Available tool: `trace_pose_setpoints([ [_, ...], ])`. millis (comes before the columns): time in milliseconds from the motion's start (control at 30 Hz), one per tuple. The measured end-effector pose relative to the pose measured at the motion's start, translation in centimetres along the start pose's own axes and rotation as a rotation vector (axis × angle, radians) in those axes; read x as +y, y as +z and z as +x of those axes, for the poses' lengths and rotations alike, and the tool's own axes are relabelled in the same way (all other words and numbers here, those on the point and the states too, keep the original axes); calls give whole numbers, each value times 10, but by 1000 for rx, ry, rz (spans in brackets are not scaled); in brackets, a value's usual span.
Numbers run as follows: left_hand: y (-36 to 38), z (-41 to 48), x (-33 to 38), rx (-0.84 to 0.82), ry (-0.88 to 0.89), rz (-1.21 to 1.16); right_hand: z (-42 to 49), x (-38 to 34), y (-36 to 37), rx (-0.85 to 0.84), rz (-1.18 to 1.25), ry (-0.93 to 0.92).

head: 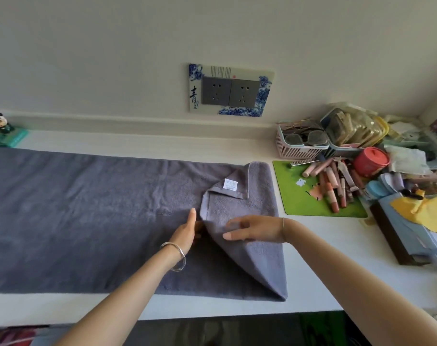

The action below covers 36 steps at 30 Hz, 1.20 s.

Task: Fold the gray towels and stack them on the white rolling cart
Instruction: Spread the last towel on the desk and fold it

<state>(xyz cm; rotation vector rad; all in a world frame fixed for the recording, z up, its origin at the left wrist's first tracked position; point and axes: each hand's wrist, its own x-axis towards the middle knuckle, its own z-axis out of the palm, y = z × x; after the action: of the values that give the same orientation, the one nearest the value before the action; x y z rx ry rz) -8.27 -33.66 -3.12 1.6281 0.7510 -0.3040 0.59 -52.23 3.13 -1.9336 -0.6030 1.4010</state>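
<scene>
Here, gray towel point(87, 208) flap under right fingers point(234, 236)

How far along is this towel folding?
Barely started. Done: the gray terry towel lies spread on the white counter. In hand: its right end is turned over, the left hand at the flap's edge, the right hand resting on it. Left: the remaining folds and all stacking; no folded pile shows.

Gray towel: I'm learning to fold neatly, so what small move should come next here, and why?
Probably draw the folded flap leftward and square it. The gray towel lies mostly flat, but its right end is turned over crooked, label up, with the left hand at the flap's edge and the right hand on it.
</scene>
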Motion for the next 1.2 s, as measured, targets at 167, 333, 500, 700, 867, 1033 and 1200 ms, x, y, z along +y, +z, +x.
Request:
trace_pose_setpoints([
  [167,-10,-5,2,-93,-99,-38,28,12,-19,430,-249,-66],
  [333,-5,-1,-9,-40,-56,51,58,35,-47,731,-507,-52],
  [500,0,7,-15,15,41,190,87,35,-53,708,-582,50],
  [700,8,9,-18,36,135,329,98,39,-67,873,-724,61],
  [867,12,3,-2,-117,134,175,86,27,-89,1001,-481,-121],
  [1033,-3,-26,39,-324,76,-437,61,-33,-108,948,61,-393],
  [1200,-57,-58,90,-383,168,-550,44,-123,-97,872,202,-592],
])
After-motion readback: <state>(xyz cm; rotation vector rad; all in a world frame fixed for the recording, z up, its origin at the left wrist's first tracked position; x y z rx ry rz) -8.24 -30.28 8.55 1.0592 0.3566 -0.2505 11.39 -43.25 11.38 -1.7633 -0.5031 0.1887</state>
